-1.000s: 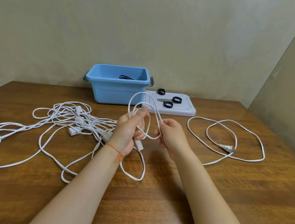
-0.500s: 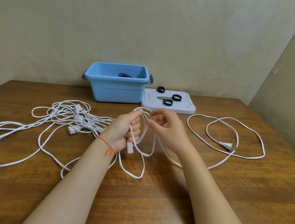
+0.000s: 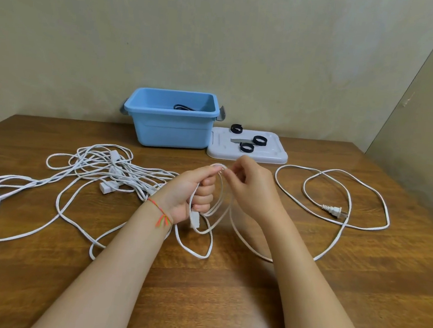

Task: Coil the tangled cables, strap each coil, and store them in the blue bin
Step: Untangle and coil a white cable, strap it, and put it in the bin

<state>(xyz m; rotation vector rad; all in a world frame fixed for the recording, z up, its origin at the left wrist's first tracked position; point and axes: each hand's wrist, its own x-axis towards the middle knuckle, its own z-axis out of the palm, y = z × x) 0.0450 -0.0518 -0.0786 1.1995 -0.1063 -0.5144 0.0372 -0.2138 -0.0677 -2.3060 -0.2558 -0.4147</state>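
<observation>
My left hand (image 3: 194, 193) grips several loops of a white cable (image 3: 339, 180) at the table's middle, with its socket end (image 3: 194, 220) hanging below the fist. My right hand (image 3: 252, 190) pinches the cable beside the left thumb, at the top of the loops. The rest of this cable trails right in loose loops to a plug (image 3: 335, 211). A tangle of white cables (image 3: 99, 172) lies to the left. The blue bin (image 3: 171, 128) stands at the back with a black coil (image 3: 182, 107) inside.
A white lid (image 3: 276, 156) lies right of the bin, carrying three black straps (image 3: 247, 147) and a grey strip. The wooden table (image 3: 225, 295) ends at a wall behind and a panel to the right.
The raised loops have come down into my left fist. My right hand moved from beside the loops up to the left thumb, bringing more cable; the slack on the right shifted toward me.
</observation>
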